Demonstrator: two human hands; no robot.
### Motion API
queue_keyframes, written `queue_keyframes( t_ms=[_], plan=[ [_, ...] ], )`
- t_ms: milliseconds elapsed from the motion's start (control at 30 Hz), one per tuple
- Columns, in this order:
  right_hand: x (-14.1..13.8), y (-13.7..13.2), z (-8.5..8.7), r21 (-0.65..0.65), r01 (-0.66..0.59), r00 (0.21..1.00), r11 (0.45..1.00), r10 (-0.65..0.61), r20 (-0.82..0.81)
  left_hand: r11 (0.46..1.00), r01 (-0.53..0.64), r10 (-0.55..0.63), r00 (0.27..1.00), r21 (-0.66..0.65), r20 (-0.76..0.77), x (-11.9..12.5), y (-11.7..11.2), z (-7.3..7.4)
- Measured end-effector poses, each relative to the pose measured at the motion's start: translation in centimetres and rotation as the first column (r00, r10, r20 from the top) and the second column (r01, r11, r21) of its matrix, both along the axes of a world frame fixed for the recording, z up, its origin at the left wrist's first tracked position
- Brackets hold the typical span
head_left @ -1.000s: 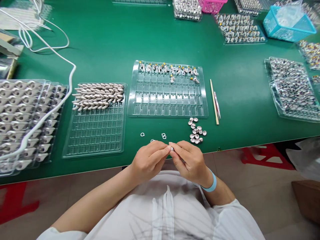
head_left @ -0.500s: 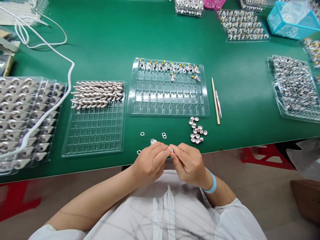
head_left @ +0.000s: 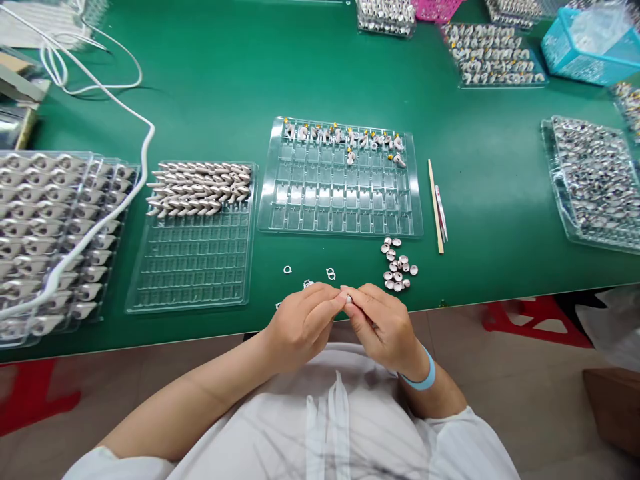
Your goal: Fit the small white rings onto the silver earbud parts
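Observation:
My left hand [head_left: 303,327] and my right hand [head_left: 383,327] meet at the table's front edge, fingertips pinched together. Between them shows a small whitish part [head_left: 349,299], mostly hidden by the fingers, so its kind cannot be made out. Just beyond my left hand lie several thin white rings with small tabs [head_left: 331,274], some of them partly covered by the hand. A loose group of small silvery-beige oval caps [head_left: 398,267] lies beyond my right hand. Farther out is a clear plastic tray [head_left: 340,223] with small white parts bearing yellow tips in its back rows.
A wooden stick [head_left: 435,207] and tweezers [head_left: 441,213] lie right of the middle tray. To the left, a clear tray [head_left: 187,303] holds pointed beige parts, and a white cable [head_left: 145,157] crosses stacked trays. More filled trays [head_left: 595,180] and a blue basket [head_left: 575,60] stand at right.
The view has shifted slightly, so things on the table appear a little farther right. Both hands keep the same pinch on the small part, with only slight finger movement.

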State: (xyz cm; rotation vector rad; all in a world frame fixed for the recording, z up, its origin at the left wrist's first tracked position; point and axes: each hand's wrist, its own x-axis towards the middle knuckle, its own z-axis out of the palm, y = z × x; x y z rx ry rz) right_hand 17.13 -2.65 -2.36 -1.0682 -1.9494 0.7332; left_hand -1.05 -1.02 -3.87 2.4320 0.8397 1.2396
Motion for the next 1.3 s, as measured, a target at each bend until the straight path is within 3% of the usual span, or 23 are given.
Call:
queue_keyframes(
  t_ms=[233, 433, 633, 900, 1300],
  plan=[
    [0.08, -0.06, -0.26, -0.020, -0.016, 1.000, 1.000, 0.016, -0.005, 1.000, 0.007, -0.007, 1.000, -0.004, 0.010, 0.00, -0.05, -0.20],
    [0.02, -0.20, -0.31, 0.050, 0.008, 1.000, 0.999, -0.007, -0.014, 1.000, 0.006, -0.005, 1.000, -0.015, 0.031, 0.14, -0.17, 0.02],
    [-0.36, -0.59, -0.58, 0.094, 0.048, 0.999, 0.994, -0.049, 0.012, 0.997, -0.016, 0.017, 1.000, 0.069, -0.015, 0.13, -0.16, 0.17],
    [-0.51, -0.39, -0.48, 0.128, 0.009, 0.997, 0.992, -0.019, 0.076, 0.993, -0.020, 0.025, 0.999, 0.117, -0.042, 0.22, -0.15, 0.28],
    [-0.45, -0.33, -0.73, 0.093, -0.008, 0.997, 0.996, 0.001, 0.072, 0.994, -0.002, 0.012, 0.995, 0.107, -0.095, 0.10, 0.06, 0.18]
  ],
)
